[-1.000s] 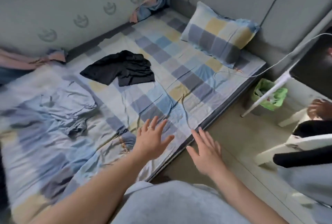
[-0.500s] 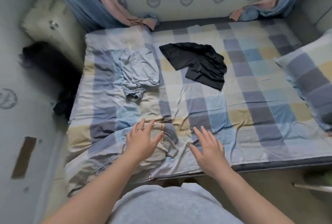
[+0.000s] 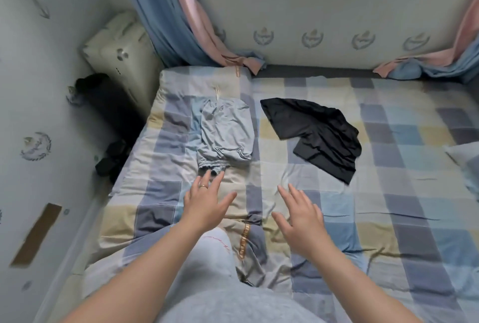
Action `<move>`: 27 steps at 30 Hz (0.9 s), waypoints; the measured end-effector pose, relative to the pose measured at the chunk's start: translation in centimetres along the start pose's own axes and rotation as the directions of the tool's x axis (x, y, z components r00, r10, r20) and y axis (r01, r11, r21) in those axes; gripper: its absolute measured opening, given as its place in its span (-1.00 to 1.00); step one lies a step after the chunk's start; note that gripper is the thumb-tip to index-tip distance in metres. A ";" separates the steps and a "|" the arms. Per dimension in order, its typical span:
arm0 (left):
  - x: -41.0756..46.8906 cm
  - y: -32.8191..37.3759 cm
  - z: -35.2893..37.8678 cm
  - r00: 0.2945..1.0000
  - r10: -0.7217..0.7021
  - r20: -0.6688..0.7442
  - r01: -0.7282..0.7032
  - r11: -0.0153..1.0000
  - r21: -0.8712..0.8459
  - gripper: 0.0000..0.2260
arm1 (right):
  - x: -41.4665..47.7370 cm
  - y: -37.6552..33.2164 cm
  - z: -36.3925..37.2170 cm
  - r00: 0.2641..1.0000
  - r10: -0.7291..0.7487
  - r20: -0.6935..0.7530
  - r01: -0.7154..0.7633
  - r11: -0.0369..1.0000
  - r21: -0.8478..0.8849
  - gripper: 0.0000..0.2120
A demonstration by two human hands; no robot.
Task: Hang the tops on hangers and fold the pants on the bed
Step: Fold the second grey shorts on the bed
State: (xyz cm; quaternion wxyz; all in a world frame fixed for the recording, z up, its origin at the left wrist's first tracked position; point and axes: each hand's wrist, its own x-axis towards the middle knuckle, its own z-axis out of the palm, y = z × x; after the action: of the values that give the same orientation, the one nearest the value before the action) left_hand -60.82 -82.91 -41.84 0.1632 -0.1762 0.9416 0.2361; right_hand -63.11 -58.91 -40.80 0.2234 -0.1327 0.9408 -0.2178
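Note:
Light blue pants (image 3: 225, 134) lie crumpled on the checkered bed (image 3: 388, 206), toward its left side. Black shorts (image 3: 315, 134) lie spread to their right. My left hand (image 3: 206, 199) hovers with straight fingers just below the blue pants, its fingertips close to the elastic waistband; whether they touch is unclear. My right hand (image 3: 298, 215) is spread open over the sheet, below and left of the black shorts. Neither hand holds anything.
Blue and pink curtains (image 3: 181, 19) hang at the back left, and their ends (image 3: 425, 63) pool at the back right. A cream appliance (image 3: 121, 58) and dark clothing (image 3: 108, 104) fill the gap left of the bed. A pillow corner (image 3: 464, 156) shows at right.
The view has swung left from the pillow end and moved over the bed. Both hands have reached forward onto the bed, the left one nearing the blue pants.

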 end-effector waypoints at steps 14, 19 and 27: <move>42.4 -13.6 -1.5 0.988 -0.038 0.149 0.027 0.997 0.076 -0.37 | 40.6 -6.6 8.3 0.978 0.179 0.109 -0.170 0.981 -0.089 -0.40; 57.0 -17.2 1.0 0.979 0.007 0.206 -0.033 0.992 0.122 -0.33 | 55.3 -6.5 11.5 0.971 0.184 0.154 -0.150 0.965 -0.213 -0.39; 74.9 -19.6 8.0 0.971 -0.174 0.163 0.200 0.966 -0.161 -0.17 | 73.3 -3.3 15.0 0.941 0.315 0.120 -0.313 0.949 -0.041 -0.30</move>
State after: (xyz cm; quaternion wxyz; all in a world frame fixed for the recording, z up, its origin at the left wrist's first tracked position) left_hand -117.27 -114.18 -85.37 0.2377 -0.2603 0.8814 0.3145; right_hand -118.86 -92.51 -77.86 0.3124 0.0032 0.9362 -0.1607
